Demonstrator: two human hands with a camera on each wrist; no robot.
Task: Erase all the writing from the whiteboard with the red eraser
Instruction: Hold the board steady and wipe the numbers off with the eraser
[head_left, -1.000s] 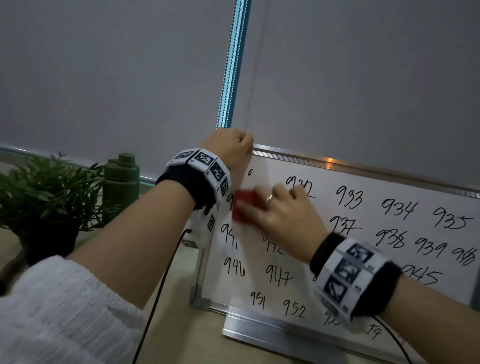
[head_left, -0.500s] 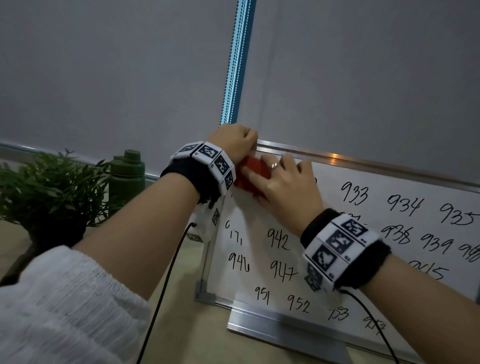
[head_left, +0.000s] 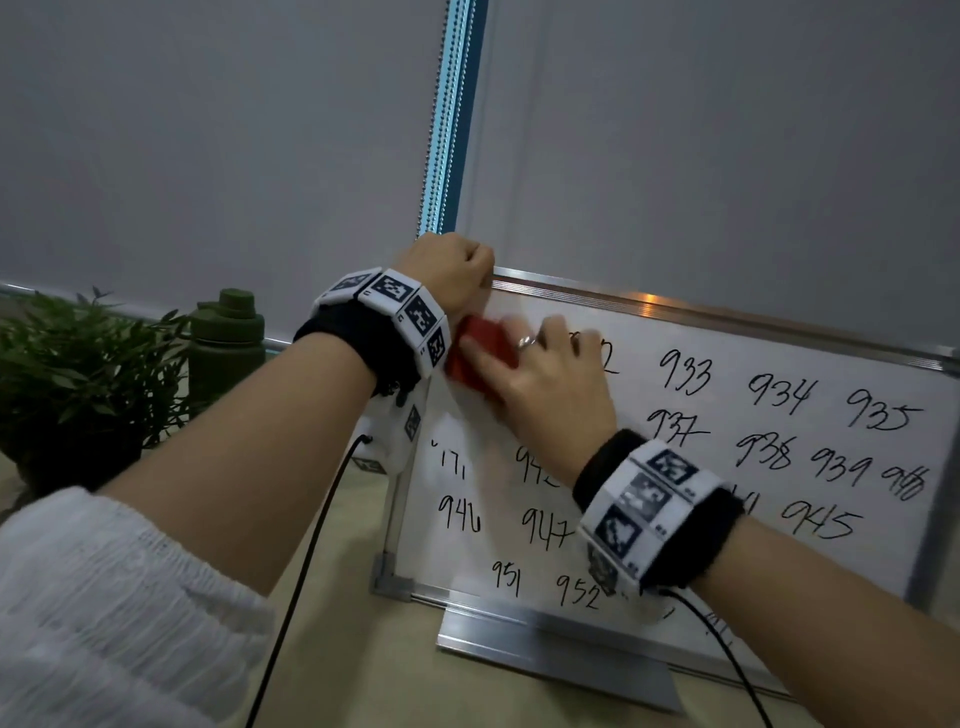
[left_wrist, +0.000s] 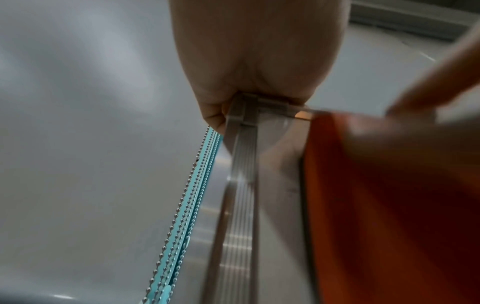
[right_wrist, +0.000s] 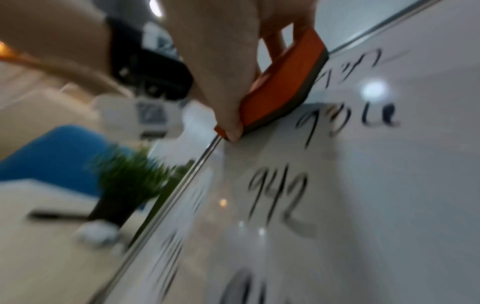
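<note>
Right hand (head_left: 540, 384) grips the red eraser (head_left: 480, 356), thumb on its lower edge and fingers curled over the back, felt face flat against the whiteboard (head_left: 779, 519); right wrist view shows the same hold (right_wrist: 221, 67) with the eraser (right_wrist: 280, 86) pressed near the board's upper-left corner, thumb tip almost at the left frame edge. Eraser is blurred in all views. Just left of that grip, touching distance, the left hand (head_left: 449, 270) is curled round the top-left corner of the board's metal frame; left wrist view confirms the hand (left_wrist: 254, 57) closed over the corner joint with the eraser (left_wrist: 389, 205) right beside it. Directly below the eraser the board surface is wiped, only a smudged remnant of writing there. Below and right of the grip: handwritten numbers 942, 946, 947, 951, 952; further right 933, 934, 935, 937, 938, 939, 945, one at the far right unreadable. Board stands on a metal foot (head_left: 556, 654) on a beige tabletop (head_left: 332, 649). Left of the left-hand grip, well apart: a green bottle (head_left: 228, 343) and a potted plant (head_left: 78, 379) beside it. Behind both grips, grey roller blinds (head_left: 208, 130) with a bead chain (head_left: 441, 130) running down to just above the left hand.
</note>
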